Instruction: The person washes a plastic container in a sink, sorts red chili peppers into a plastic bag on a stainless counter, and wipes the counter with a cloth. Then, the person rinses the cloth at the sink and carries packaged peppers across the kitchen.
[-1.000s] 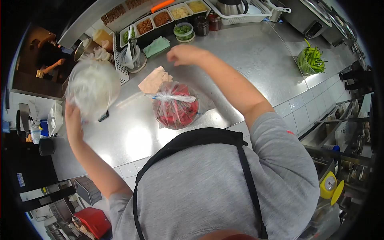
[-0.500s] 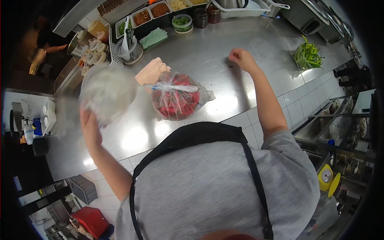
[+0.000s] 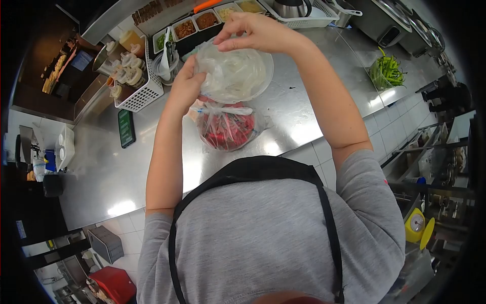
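Observation:
My left hand (image 3: 188, 83) grips the left edge of a round, clear plastic-wrapped container (image 3: 235, 76) with pale contents. Over the container's upper left part is my right hand (image 3: 240, 34), thumb and fingers apart, with nothing visible between them. Just below the container, a tied clear bag (image 3: 228, 126) of red pieces rests on the steel counter (image 3: 296, 114). The pinkish cloth beside the bag is mostly hidden behind my left hand and the container.
A phone (image 3: 126, 128) lies on the counter at the left, near a white basket (image 3: 147, 96) of squeeze bottles. Food trays (image 3: 206, 21) line the back. Green peppers (image 3: 389, 72) stand at the right, beyond which a person's dark legs (image 3: 445, 99) show.
My left hand has brought the pale container rightward to above the red bag. My right hand has come back from the right to over it, its fingers now spread. The phone has come into view.

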{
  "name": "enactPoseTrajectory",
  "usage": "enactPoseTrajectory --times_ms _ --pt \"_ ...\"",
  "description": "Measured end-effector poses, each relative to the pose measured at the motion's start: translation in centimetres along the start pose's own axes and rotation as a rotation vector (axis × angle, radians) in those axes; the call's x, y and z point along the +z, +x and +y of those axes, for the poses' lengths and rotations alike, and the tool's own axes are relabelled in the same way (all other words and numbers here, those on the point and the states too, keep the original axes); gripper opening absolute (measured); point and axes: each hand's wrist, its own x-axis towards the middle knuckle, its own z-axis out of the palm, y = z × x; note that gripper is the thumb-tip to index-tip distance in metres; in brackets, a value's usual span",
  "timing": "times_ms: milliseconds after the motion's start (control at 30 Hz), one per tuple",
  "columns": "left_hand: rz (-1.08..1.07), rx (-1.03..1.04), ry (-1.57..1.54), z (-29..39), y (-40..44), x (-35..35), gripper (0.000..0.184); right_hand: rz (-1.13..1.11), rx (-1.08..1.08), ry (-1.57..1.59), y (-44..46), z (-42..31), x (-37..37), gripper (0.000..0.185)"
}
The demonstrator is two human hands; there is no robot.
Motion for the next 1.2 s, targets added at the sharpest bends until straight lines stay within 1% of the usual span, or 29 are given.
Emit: enactPoseTrajectory --times_ms 33,67,100,133,167,300,367,400,467,533,600,667,700,767,800,933,1000,1067,1133,1167,1200 --pt "-0.012 -0.021 -0.003 -0.1 0.1 -0.1 0.046 -0.028 0.037 -0.149 -0.1 0.0 0.2 0.028" --pt "-0.009 -0.02 -0.004 -0.1 0.1 -0.2 0.046 -0.013 0.091 -0.115 -0.4 -0.1 0.1 0.031" --pt "-0.019 -0.068 -0.016 0.3 -0.1 -0.2 0.045 -0.016 0.089 -0.115 -0.5 0.5 0.1 0.031" --pt "-0.03 -0.118 -0.026 0.5 -0.2 -0.3 0.044 0.03 0.099 -0.045 -0.5 1.6 0.3 0.031" --pt "-0.029 -0.12 -0.025 0.3 -0.2 -0.4 0.044 0.077 0.11 0.026 -0.6 2.6 0.5 0.031" --pt "-0.059 -0.141 -0.046 -0.4 0.5 -0.7 0.044 0.141 0.144 0.123 -1.8 4.0 0.5 0.03" --pt "-0.059 -0.142 -0.065 -0.6 0.8 -0.9 0.044 0.287 0.082 0.063 -2.9 4.7 0.8 0.024" --pt "-0.05 -0.111 -0.077 -0.9 1.0 -1.0 0.043 0.289 0.085 0.063 -3.5 5.3 0.5 0.024" --pt "-0.054 -0.087 -0.092 -1.2 1.1 -1.0 0.041 0.484 0.221 0.115 -5.5 7.0 -0.3 0.017" --pt "0.049 -0.038 -0.104 -0.8 0.9 -1.4 0.039 0.217 0.38 -0.136 -9.0 9.5 -0.6 0.011" --pt "0.041 -0.061 -0.074 -0.4 0.8 -2.3 0.039 -0.097 0.515 -0.342 -13.4 12.8 1.5 0.012" --pt "0.054 -0.083 -0.043 0.0 0.6 -2.4 0.038 -0.205 0.617 -0.285 -16.6 14.0 3.0 0.013" --pt "0.055 -0.085 -0.044 -0.1 0.8 -2.4 0.038 -0.207 0.617 -0.284 -17.3 14.0 3.7 0.013" --pt "0.02 -0.104 -0.041 -0.2 1.0 -2.3 0.039 -0.049 0.72 -0.246 -18.6 14.3 4.9 0.016" --pt "0.016 -0.107 -0.04 -0.3 1.1 -2.0 0.039 -0.022 0.71 -0.245 -19.0 14.4 5.6 0.016" --pt "0.005 -0.113 -0.045 -0.3 1.2 -1.3 0.042 0.026 0.733 -0.227 -19.6 15.2 7.3 0.011" --pt "0.009 -0.128 -0.026 -0.6 1.1 -1.2 0.042 0.031 0.785 -0.304 -19.5 15.2 7.6 0.008" --pt "0.02 -0.083 -0.105 -1.4 1.2 -1.4 0.042 0.043 0.781 -0.339 -19.3 15.0 7.7 0.008" --pt "0.019 -0.089 -0.081 -1.6 1.1 -1.5 0.043 0.054 0.766 -0.375 -17.9 14.3 7.3 0.009" --pt "0.01 -0.095 -0.059 -1.7 1.3 -1.5 0.043 0.227 0.686 -0.197 -16.9 14.2 6.6 0.009" --pt "0.045 -0.068 -0.08 -2.8 1.6 -1.4 0.044 0.39 0.603 -0.014 -15.6 13.4 5.7 0.009"
